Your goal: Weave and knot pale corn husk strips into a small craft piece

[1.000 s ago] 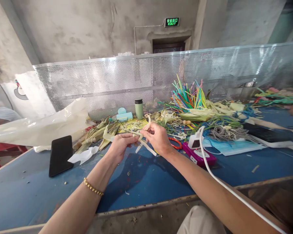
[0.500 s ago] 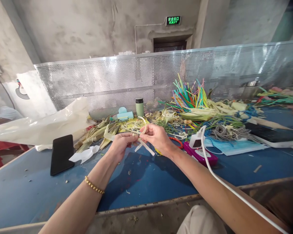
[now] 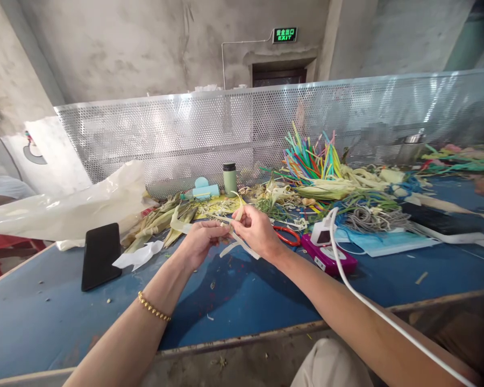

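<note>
My left hand (image 3: 200, 240) and my right hand (image 3: 259, 232) meet above the blue table, fingertips almost touching. Both are closed in a pinch on pale corn husk strips (image 3: 247, 248) that cross one another. One strip end curls up past my right fingers, while others hang below the hands. The exact crossing point is partly hidden by my fingers. Just behind my left hand, a wider pale strip (image 3: 179, 221) sticks up by a heap of dry husks (image 3: 148, 226). Orange-handled scissors (image 3: 289, 235) lie beside my right wrist.
A black phone (image 3: 101, 257) and white paper scrap (image 3: 139, 256) lie left. A purple device (image 3: 329, 258) with a white cable (image 3: 361, 294) sits right, near a blue face mask (image 3: 391, 243). Behind stand a green bottle (image 3: 229, 181), colourful straw-like stems (image 3: 312, 156) and a perforated metal screen (image 3: 201, 129).
My right fingers have shifted slightly, and the curled strip end now stands straighter above them. The lower strip ends have swung a little. My left hand stays nearly in place.
</note>
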Demonstrator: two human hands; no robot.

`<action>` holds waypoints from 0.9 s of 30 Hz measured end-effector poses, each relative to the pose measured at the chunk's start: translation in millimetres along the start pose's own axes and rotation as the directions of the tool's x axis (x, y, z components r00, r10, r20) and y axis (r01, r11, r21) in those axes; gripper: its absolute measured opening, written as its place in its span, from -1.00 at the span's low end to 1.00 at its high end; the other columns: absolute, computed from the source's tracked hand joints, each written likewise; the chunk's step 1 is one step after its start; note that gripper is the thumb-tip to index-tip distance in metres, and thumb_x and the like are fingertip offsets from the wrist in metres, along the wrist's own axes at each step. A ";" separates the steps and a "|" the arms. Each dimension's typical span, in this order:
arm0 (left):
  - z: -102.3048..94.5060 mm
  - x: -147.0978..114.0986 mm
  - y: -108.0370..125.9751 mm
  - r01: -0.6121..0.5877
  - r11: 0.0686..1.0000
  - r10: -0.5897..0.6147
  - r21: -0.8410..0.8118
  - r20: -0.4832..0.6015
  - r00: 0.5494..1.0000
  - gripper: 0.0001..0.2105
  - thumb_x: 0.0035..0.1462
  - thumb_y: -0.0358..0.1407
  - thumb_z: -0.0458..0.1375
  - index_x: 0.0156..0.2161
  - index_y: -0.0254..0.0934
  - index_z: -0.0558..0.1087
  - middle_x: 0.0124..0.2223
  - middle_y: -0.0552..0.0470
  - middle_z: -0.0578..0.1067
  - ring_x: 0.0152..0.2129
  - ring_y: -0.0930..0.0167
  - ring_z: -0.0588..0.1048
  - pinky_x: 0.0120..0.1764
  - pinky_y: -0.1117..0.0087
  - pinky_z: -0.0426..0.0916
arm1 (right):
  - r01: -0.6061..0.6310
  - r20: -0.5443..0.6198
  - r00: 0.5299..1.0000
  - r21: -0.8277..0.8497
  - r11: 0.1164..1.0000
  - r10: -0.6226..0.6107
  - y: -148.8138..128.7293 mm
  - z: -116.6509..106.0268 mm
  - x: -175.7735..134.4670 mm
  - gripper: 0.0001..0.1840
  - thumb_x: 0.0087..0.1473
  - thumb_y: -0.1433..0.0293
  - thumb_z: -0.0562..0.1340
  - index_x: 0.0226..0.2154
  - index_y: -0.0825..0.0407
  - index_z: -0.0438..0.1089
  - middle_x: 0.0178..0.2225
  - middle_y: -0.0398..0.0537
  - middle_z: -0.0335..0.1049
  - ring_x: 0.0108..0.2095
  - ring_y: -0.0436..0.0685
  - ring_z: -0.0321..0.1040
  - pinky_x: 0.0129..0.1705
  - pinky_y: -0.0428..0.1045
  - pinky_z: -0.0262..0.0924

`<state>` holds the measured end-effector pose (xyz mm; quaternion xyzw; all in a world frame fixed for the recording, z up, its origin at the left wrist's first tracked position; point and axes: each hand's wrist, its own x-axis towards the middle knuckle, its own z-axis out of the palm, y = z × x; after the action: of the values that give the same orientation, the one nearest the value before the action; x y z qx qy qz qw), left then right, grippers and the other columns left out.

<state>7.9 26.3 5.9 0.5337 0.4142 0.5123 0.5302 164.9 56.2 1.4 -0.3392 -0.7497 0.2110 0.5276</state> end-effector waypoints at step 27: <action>-3.9 0.8 2.6 0.017 0.999 -0.016 0.045 -0.014 1.000 -0.78 -0.26 -0.27 0.38 -0.63 -0.36 0.45 -0.63 0.06 0.40 -0.65 0.55 0.25 -0.51 0.43 0.03 | -0.293 0.082 0.956 0.213 0.932 0.281 4.9 1.2 -0.8 -0.71 -0.07 0.22 0.27 -0.35 0.10 0.34 -0.52 -0.12 0.36 -0.51 0.02 0.30 -0.46 -0.08 0.18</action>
<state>3.8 27.4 8.2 0.5386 0.4339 0.5020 0.5193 165.3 59.0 -2.8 -0.3782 -0.6767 0.3770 0.5069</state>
